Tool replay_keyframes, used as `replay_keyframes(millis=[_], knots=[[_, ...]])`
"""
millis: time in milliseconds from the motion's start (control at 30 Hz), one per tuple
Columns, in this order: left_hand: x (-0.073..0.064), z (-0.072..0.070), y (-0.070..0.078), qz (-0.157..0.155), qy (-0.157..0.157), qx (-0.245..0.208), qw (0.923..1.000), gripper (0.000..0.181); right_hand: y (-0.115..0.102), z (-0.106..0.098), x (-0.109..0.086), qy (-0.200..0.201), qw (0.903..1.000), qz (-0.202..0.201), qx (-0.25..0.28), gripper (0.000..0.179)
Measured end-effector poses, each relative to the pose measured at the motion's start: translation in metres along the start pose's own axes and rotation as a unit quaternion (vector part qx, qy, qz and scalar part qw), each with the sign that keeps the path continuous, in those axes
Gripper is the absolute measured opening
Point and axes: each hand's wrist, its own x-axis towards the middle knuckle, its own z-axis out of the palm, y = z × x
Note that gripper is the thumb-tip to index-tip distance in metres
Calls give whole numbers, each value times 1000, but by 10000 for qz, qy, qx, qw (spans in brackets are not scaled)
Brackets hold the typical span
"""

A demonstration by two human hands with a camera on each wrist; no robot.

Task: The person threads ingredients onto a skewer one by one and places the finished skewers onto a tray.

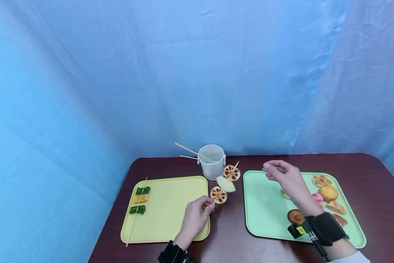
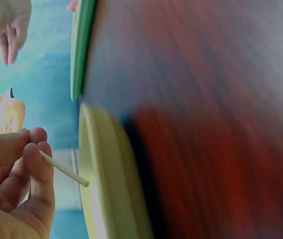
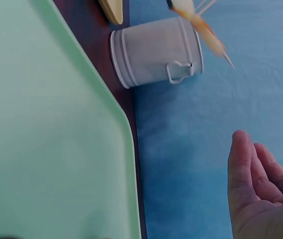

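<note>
My left hand (image 1: 195,216) pinches the lower end of a wooden skewer (image 2: 64,170) between thumb and fingertips, above the right edge of the yellow tray. Threaded on that skewer are a lotus root slice (image 1: 218,195), a pale whitish wedge (image 1: 226,184) and a second lotus root slice (image 1: 232,173), with the pointed tip showing beyond. My right hand (image 1: 290,182) hovers over the green tray (image 1: 262,208), holding nothing. In the right wrist view, its thumb stands apart from the loosely bent fingers.
On the yellow tray (image 1: 170,193) lies another skewer with two green pieces (image 1: 137,209) around a yellow piece (image 1: 140,198). A white bucket (image 1: 212,170) holding skewers stands behind. The green tray carries a mushroom (image 1: 295,217), a round golden piece (image 1: 328,193) and several other food pieces, partly hidden.
</note>
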Motion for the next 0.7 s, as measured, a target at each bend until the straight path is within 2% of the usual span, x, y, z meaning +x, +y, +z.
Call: replay_keyframes(millis=[233, 533, 700], knots=[[-15, -31, -22, 58, 168, 436, 9989, 4, 6, -12, -6, 217, 9980, 47, -593, 56], [-35, -56, -46, -634, 360, 707, 9948, 4, 8, -23, -13, 346, 9963, 108, -780, 58], [-36, -73, -53, -877, 525, 819, 9914, 5, 9, -27, -14, 362, 9960, 111, -809, 59]])
